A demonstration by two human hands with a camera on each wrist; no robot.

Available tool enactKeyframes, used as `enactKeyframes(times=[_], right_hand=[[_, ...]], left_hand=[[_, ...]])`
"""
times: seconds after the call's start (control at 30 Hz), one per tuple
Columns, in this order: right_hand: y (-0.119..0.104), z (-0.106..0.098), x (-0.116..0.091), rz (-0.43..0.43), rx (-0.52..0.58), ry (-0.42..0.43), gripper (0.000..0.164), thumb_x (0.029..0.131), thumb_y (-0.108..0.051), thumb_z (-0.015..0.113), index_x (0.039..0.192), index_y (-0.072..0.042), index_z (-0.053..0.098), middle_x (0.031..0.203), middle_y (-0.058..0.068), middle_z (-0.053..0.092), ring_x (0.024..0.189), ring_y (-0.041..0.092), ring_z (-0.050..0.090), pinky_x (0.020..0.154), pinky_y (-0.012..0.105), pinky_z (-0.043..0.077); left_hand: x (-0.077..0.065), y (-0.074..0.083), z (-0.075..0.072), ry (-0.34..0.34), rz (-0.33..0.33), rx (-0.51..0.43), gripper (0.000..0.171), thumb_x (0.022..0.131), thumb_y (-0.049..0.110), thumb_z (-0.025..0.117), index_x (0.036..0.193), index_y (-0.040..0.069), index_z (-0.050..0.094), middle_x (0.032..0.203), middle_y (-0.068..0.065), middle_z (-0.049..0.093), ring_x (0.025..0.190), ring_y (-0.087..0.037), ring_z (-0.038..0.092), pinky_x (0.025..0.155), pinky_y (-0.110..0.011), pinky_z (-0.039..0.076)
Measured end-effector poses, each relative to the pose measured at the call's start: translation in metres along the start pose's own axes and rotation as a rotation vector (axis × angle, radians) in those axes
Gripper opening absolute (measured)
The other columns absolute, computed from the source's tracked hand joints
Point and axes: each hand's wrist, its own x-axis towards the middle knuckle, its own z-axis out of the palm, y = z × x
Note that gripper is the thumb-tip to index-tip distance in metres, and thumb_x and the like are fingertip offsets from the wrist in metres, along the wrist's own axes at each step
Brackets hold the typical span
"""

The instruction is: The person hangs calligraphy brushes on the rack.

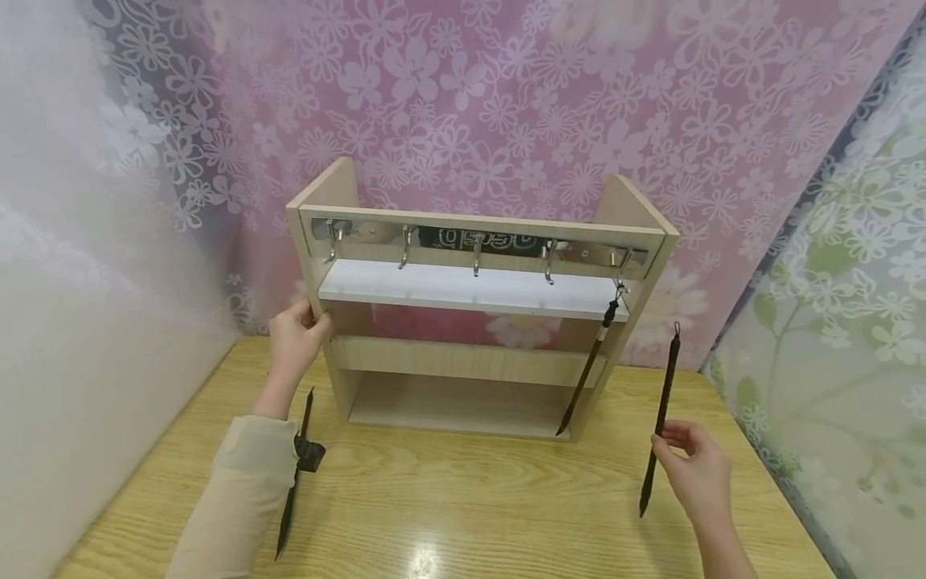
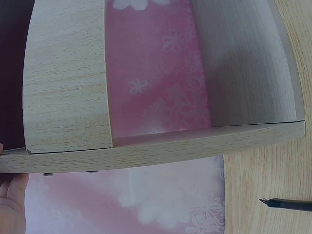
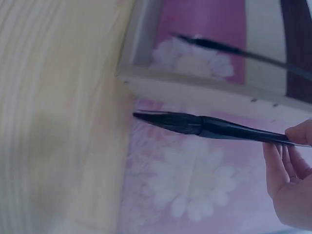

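My left hand [image 1: 295,342] grips the left side panel of a small pale wooden shelf rack [image 1: 463,355], thumb on the front edge. In the right hand [image 1: 698,466] a black calligraphy brush [image 1: 664,394] is pinched, held upright with its loop at the top, right of the rack and apart from it. The right wrist view shows this brush's dark bristles [image 3: 168,122]. A second brush [image 1: 586,370] hangs by its cord from the rightmost metal hook [image 1: 624,269], bristles down. At the left, another dark brush [image 1: 287,515] lies on the table, partly hidden by the left sleeve.
Several metal hooks [image 1: 477,256] line the rack's top rail, above a white shelf board [image 1: 463,288]. The rack stands on a wood-grain table [image 1: 463,498]. A pink flowered backdrop [image 1: 492,104] is behind, with walls on both sides. A small black piece [image 1: 309,455] sits beside the left cuff.
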Motion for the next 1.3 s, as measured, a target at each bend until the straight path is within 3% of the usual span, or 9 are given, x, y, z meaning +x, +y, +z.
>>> enactKeyframes(times=[0.13,0.4,0.67,0.83,1.03,1.3], right_hand=[[-0.014,-0.001,-0.004,-0.016,0.029,-0.022,0.022,0.080,-0.005,0.062,0.100,0.002,0.057,0.087,0.006,0.059,0.071,-0.014,0.047,0.059,0.004,0.042],[-0.028,0.003,-0.011,-0.072,0.075,-0.038,0.020,0.079,-0.001,0.062,0.098,0.004,0.057,0.091,0.012,0.058,0.073,-0.013,0.049,0.061,0.006,0.044],[-0.041,0.012,-0.015,-0.163,0.132,-0.030,0.020,0.074,0.007,0.063,0.093,0.004,0.058,0.085,0.006,0.058,0.073,-0.011,0.051,0.060,0.009,0.047],[-0.049,0.016,-0.015,-0.222,0.153,-0.049,0.018,0.074,0.007,0.063,0.092,0.004,0.058,0.086,0.010,0.058,0.075,-0.009,0.053,0.061,0.010,0.047],[-0.041,0.029,-0.009,-0.319,0.311,-0.065,0.015,0.076,0.000,0.064,0.090,0.001,0.060,0.082,0.010,0.059,0.074,0.002,0.057,0.057,0.012,0.048],[-0.069,0.032,-0.014,-0.272,0.213,-0.082,0.018,0.074,0.008,0.064,0.091,0.004,0.059,0.085,0.013,0.060,0.076,-0.004,0.053,0.059,0.010,0.047]], left_hand=[[0.000,-0.001,0.000,-0.001,-0.003,0.000,0.017,0.080,0.003,0.057,0.091,-0.008,0.063,0.085,-0.023,0.064,0.074,-0.029,0.062,0.053,-0.008,0.044],[0.000,-0.001,0.001,-0.009,-0.013,0.008,0.018,0.080,0.003,0.058,0.092,-0.008,0.063,0.088,-0.023,0.063,0.076,-0.029,0.063,0.054,-0.009,0.045],[0.000,0.000,0.001,0.002,-0.007,-0.006,0.016,0.079,0.002,0.057,0.089,-0.009,0.063,0.086,-0.024,0.063,0.074,-0.029,0.062,0.052,-0.007,0.043],[0.000,0.000,0.001,0.004,-0.005,-0.025,0.016,0.079,0.002,0.057,0.090,-0.009,0.063,0.085,-0.023,0.064,0.074,-0.028,0.062,0.051,-0.007,0.043],[0.000,0.000,0.001,0.000,-0.009,-0.039,0.018,0.079,0.001,0.057,0.092,-0.009,0.063,0.086,-0.023,0.063,0.075,-0.029,0.062,0.052,-0.007,0.043],[0.000,0.002,0.000,-0.009,-0.022,-0.033,0.019,0.079,0.002,0.057,0.095,-0.008,0.063,0.090,-0.024,0.063,0.080,-0.029,0.062,0.055,-0.007,0.044]])
